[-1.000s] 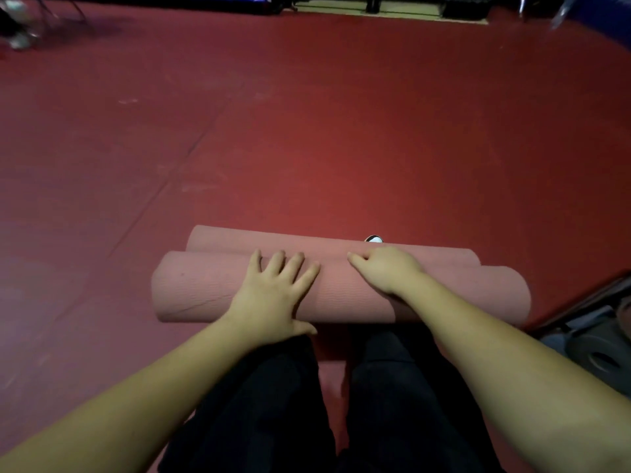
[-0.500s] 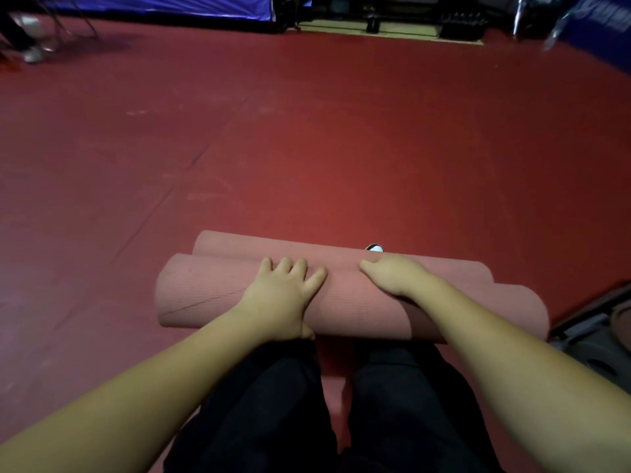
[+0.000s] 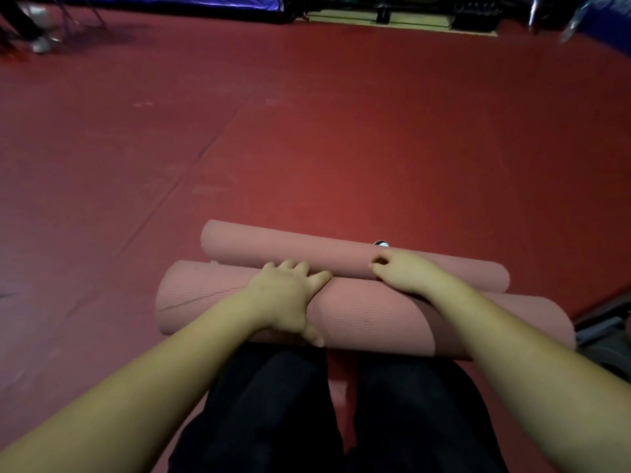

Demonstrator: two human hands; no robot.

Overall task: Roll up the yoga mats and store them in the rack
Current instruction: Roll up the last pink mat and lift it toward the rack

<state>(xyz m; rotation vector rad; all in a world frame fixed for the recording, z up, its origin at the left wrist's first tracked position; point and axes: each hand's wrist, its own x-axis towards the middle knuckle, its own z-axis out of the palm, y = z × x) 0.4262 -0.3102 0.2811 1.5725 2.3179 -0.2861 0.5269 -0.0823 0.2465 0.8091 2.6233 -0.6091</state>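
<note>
A pink yoga mat (image 3: pixel 375 319) lies rolled into a thick tube across the red floor, just in front of my knees. Its loose far end (image 3: pixel 290 247) curls up as a thinner second roll behind the tube. My left hand (image 3: pixel 286 298) wraps over the tube's middle, fingers reaching into the crease between the two rolls and thumb down on the near side. My right hand (image 3: pixel 403 273) rests on top further right, its fingers curled against the loose far end. No rack is in view.
The red floor (image 3: pixel 341 148) stretches wide ahead and to the left. A small black-and-white object (image 3: pixel 381 243) peeks out behind the mat. Dark gym equipment (image 3: pixel 607 329) sits at the right edge. Blue padding (image 3: pixel 170 1) and someone's shoe (image 3: pixel 41 44) are far back.
The loose far end has curled higher and further over. My left hand went from flat on the roll to wrapped round it. My right fingers have curled against the far end.
</note>
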